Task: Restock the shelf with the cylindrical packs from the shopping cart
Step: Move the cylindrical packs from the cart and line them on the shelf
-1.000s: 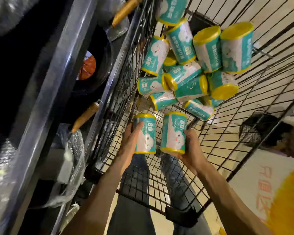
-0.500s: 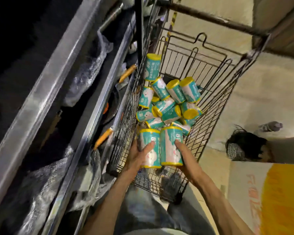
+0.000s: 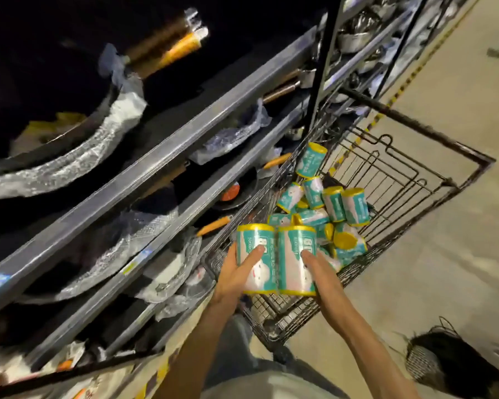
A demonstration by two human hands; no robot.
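Left hand point(image 3: 236, 272) grips one cylindrical pack point(image 3: 255, 259), thumb across the front, fingers wrapped behind. Right hand point(image 3: 319, 273) grips a second pack point(image 3: 296, 260) the same way. Both packs upright, yellow rims top and bottom, side by side and touching, held above the near end of the shopping cart point(image 3: 285, 309).

More packs point(image 3: 333, 208) lie heaped loose in the cart basket beyond the hands, some upright, some tipped; one stands apart against the cart's shelf-side wall.

Shelf point(image 3: 167, 151) runs just left of the cart, several metal tiers. Tiers nearest hold plastic-wrapped pans with wooden handles point(image 3: 213, 226); upper tiers dark, contents hard to read. No slot for the packs is visible here.

Step, as judged: pick is done, two packs lifted out, transfer to shelf not yet made. Most of the load is in the cart, so the task looks early.

Next move calls for: swing both packs left, find the right tier, clear the cart rim and shelf lip, set them upright without knocking the wrapped pans. Keep the grips firm; smooth wrap may slip.
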